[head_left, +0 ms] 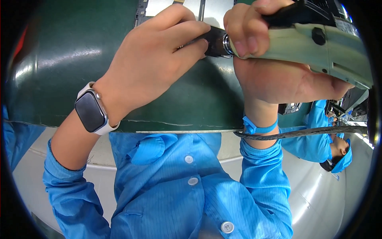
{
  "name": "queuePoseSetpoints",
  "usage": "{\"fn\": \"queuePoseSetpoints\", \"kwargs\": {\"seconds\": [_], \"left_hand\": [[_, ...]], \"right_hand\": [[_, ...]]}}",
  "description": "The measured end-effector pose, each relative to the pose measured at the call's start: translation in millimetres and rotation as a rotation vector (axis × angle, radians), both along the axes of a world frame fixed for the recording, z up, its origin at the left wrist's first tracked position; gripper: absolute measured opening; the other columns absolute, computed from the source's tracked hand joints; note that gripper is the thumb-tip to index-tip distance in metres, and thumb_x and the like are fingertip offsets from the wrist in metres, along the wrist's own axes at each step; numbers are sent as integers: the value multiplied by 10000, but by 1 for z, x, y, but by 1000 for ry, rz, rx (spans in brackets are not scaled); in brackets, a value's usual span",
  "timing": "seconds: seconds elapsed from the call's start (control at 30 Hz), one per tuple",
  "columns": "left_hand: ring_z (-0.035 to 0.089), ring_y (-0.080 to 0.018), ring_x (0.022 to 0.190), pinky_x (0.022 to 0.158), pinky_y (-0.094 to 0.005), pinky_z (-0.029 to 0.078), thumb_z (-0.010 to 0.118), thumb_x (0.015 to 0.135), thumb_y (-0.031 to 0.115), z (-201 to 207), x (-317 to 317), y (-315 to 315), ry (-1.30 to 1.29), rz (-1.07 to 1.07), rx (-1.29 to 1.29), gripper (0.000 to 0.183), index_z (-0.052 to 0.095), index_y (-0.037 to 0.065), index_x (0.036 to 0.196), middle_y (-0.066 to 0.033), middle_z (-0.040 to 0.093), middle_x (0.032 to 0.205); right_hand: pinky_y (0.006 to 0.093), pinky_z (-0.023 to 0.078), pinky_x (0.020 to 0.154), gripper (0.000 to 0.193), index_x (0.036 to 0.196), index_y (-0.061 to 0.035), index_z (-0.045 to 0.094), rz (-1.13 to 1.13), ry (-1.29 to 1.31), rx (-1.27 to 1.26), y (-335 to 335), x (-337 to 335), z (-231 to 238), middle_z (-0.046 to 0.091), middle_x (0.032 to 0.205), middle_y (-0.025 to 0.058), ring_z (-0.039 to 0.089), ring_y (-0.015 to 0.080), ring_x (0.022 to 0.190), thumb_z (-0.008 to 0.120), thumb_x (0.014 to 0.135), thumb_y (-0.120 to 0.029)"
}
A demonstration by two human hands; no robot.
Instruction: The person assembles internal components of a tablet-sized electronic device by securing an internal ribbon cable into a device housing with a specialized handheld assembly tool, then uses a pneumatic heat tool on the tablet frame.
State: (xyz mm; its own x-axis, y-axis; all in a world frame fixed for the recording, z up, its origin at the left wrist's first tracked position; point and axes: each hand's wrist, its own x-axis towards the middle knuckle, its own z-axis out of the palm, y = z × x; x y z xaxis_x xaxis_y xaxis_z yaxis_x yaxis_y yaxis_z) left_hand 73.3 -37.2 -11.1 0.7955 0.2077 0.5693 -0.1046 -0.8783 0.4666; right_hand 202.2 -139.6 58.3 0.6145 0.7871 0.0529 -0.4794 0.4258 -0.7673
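Observation:
My right hand [264,59] is wrapped round a pale green electric screwdriver [294,44] with a black lever along its upper side. The metal ring at the tool's nose is over the dark corner of a flat black-and-silver electronic unit [219,14] at the top of the view. My left hand [155,59] reaches across to the same corner with fingers bent. Its fingertips are close to the tool's nose, on or against dark material; the thumb and whatever they pinch are hidden. The tool's bit cannot be made out.
A dark green tabletop [63,83] lies under both hands, its near edge at my waist. A dark cable [306,132] runs from my right wrist strap [260,126] to the right. Beyond, a person in blue [314,143] sits beside another black unit [288,108].

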Motion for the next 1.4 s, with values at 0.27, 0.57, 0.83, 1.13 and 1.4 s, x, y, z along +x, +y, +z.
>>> {"fn": "queuePoseSetpoints", "kwargs": {"seconds": [0.27,0.57,0.83,1.13,1.4], "left_hand": [[629,-310,1025,827,-390,547,816,713,26,14,5,5,29,-1,-37,274,725,22,971,-97,684,1153],[623,-295,1027,783,-380,545,794,725,19,25,9,-9,68,73,-18,232,729,43,947,-78,670,1132],[618,-329,1036,834,-406,535,788,717,-14,28,13,-14,103,82,-11,247,722,-2,955,-110,669,1149],[619,-349,1058,866,-415,532,768,733,-52,26,12,-25,73,140,36,233,713,-39,959,-152,667,1132],[615,-358,1066,862,-424,539,738,754,-55,30,17,-41,115,245,111,219,681,-67,964,-170,653,1118]], "right_hand": [[322,405,559,1240,1146,155,568,-5,-87,-41,3,21,12,582,647,158,503,253,555,277,744,-981],[330,420,579,1236,1178,160,562,-6,-331,-215,-16,45,17,606,687,185,519,274,576,275,760,-966],[389,464,643,1144,1277,89,558,-155,-344,-250,-17,48,22,656,887,307,564,347,636,261,809,-912],[483,479,655,1028,1393,-45,511,-10,15,121,-26,51,17,540,1247,446,591,444,768,374,792,-867],[482,499,602,1072,1438,-46,469,-105,204,53,-21,43,36,592,1263,311,638,427,865,374,779,-886]]}}
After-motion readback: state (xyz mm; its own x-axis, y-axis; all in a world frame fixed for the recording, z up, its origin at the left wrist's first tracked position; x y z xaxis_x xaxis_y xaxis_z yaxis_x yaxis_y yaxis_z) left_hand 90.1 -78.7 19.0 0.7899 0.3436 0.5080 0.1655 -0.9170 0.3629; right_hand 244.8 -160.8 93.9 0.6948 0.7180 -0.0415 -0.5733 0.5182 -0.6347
